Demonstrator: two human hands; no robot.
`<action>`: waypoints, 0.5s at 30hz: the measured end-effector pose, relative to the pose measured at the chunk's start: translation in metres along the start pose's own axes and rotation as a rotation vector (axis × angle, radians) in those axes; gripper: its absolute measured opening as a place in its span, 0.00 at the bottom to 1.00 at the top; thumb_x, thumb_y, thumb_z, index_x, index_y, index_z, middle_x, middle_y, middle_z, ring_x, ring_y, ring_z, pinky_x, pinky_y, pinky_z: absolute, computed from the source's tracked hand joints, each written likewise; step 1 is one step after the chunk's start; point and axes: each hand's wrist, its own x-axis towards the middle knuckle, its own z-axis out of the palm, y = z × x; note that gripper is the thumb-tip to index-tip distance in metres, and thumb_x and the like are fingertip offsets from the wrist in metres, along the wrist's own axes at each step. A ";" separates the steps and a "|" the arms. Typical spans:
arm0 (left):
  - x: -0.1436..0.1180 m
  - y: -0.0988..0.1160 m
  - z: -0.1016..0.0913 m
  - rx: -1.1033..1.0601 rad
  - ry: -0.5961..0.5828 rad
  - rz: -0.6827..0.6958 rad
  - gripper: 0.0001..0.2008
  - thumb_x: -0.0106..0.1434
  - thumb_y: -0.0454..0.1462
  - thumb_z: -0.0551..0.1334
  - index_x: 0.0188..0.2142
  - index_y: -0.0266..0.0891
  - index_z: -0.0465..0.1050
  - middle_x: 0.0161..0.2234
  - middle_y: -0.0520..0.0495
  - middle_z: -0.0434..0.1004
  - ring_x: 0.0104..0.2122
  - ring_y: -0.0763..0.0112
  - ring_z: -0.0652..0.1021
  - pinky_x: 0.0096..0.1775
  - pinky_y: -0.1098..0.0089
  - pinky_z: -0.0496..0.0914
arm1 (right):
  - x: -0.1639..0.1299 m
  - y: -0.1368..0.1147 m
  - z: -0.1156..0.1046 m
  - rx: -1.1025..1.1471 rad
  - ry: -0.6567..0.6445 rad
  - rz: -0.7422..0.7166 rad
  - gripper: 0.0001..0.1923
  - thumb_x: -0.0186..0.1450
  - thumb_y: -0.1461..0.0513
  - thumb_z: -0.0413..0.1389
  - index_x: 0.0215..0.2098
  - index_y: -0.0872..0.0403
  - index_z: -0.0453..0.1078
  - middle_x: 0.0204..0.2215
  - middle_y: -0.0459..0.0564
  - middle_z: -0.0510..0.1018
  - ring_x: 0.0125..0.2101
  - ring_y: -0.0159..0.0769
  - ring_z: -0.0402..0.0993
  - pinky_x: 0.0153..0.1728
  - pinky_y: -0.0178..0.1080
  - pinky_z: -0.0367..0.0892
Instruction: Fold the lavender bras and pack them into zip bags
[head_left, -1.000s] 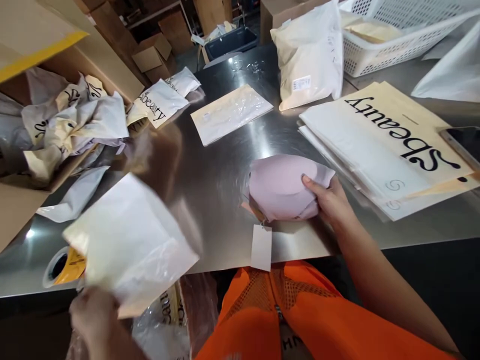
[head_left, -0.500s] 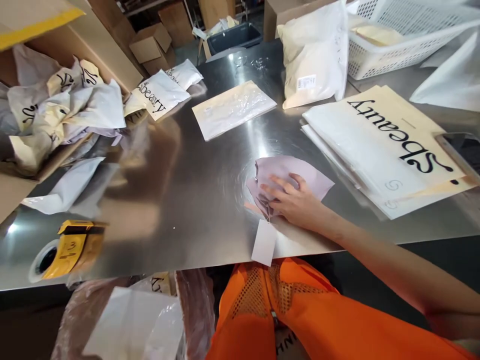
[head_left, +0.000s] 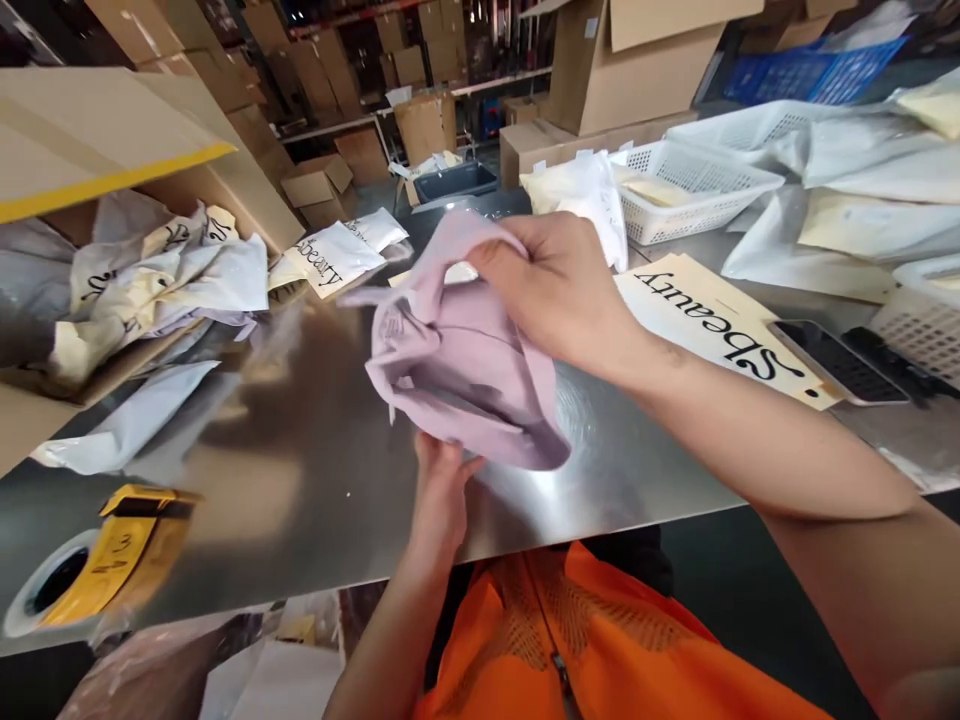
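Observation:
A folded lilac garment [head_left: 480,370] of smooth fabric is held up above the steel table, its edges curling and a strap-like band looping at the top. My right hand [head_left: 562,280] grips that upper band from the right, thumb over the cloth. From below, my left hand [head_left: 442,480] holds the garment's lower edge, with its fingertips partly hidden behind the fabric. The garment's exact kind cannot be made out.
On the left, an open carton [head_left: 247,190] holds several plastic-bagged packages. A tape roll [head_left: 52,580] with a yellow label lies at the front left. Printed bags [head_left: 705,310], a phone [head_left: 840,360] and white baskets [head_left: 697,190] occupy the right side of the steel table [head_left: 300,500].
The lilac garment has been lifted off the table by my right hand. My left hand has come into view beneath it. The view has tilted up, showing more of the background.

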 end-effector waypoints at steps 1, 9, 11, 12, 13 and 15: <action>0.004 0.006 -0.001 -0.041 0.004 0.057 0.41 0.46 0.64 0.66 0.56 0.51 0.65 0.61 0.40 0.65 0.58 0.48 0.70 0.45 0.55 0.74 | -0.003 -0.004 0.001 -0.079 -0.009 -0.039 0.16 0.66 0.55 0.48 0.28 0.57 0.68 0.23 0.44 0.62 0.28 0.30 0.65 0.33 0.33 0.57; 0.031 0.015 -0.022 0.487 0.259 0.252 0.16 0.49 0.42 0.71 0.36 0.39 0.76 0.30 0.48 0.79 0.32 0.66 0.77 0.35 0.69 0.71 | -0.007 -0.019 0.031 -0.192 -0.280 -0.173 0.06 0.56 0.62 0.56 0.24 0.57 0.70 0.21 0.48 0.69 0.25 0.34 0.66 0.26 0.35 0.54; 0.036 0.021 -0.037 0.406 0.388 0.276 0.09 0.47 0.36 0.70 0.29 0.38 0.74 0.25 0.53 0.75 0.26 0.72 0.73 0.30 0.74 0.67 | 0.010 -0.003 0.020 -0.085 -0.050 0.006 0.10 0.61 0.62 0.53 0.25 0.59 0.71 0.22 0.48 0.70 0.28 0.34 0.69 0.30 0.35 0.59; 0.036 0.026 -0.048 0.348 0.465 0.291 0.08 0.46 0.34 0.68 0.28 0.38 0.73 0.23 0.55 0.73 0.24 0.75 0.72 0.28 0.76 0.65 | 0.019 0.010 0.010 -0.009 0.083 0.111 0.12 0.63 0.63 0.52 0.27 0.60 0.72 0.23 0.48 0.71 0.30 0.33 0.70 0.32 0.35 0.60; 0.036 0.033 -0.061 0.281 0.542 0.304 0.08 0.46 0.33 0.66 0.28 0.39 0.71 0.22 0.56 0.72 0.23 0.76 0.71 0.27 0.77 0.64 | 0.027 0.024 -0.001 0.085 0.215 0.223 0.13 0.64 0.63 0.50 0.29 0.62 0.73 0.26 0.48 0.73 0.32 0.33 0.71 0.34 0.36 0.61; 0.034 0.049 -0.090 0.154 0.669 0.319 0.08 0.47 0.32 0.61 0.30 0.40 0.67 0.22 0.58 0.70 0.22 0.77 0.71 0.27 0.77 0.66 | 0.036 0.056 -0.024 0.359 0.402 0.459 0.14 0.65 0.65 0.49 0.40 0.66 0.73 0.32 0.50 0.76 0.34 0.32 0.72 0.35 0.37 0.61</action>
